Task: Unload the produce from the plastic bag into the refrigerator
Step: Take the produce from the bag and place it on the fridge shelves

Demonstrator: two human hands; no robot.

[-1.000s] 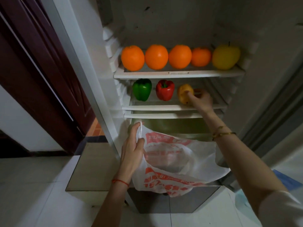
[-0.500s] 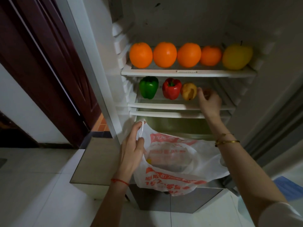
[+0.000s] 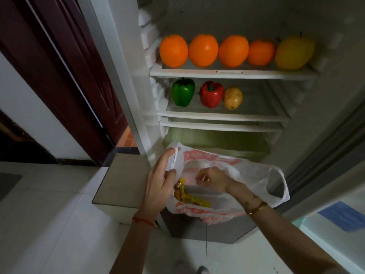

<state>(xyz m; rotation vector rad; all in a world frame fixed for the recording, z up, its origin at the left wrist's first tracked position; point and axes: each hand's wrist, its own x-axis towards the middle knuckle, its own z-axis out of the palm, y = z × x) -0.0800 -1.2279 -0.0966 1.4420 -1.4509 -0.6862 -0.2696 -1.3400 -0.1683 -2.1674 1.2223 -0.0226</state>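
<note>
R hand (image 3: 210, 177) off shelf, now in bag (image 3: 254, 175), fingers curled | L hand (image 3: 160, 182) still pinching handle

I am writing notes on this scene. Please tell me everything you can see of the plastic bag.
The bag is thin white plastic with red print and loop handles, hanging open in front of the fridge's bottom drawer. The left hand pinches one handle at its rim; the right hand reaches into its mouth. Yellow items lie inside. The other handle droops free at right.

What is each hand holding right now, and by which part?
The left hand pinches the plastic bag by its near handle loop. The right hand is inside the bag's mouth with fingers curled; whether it grips anything cannot be told.
</note>
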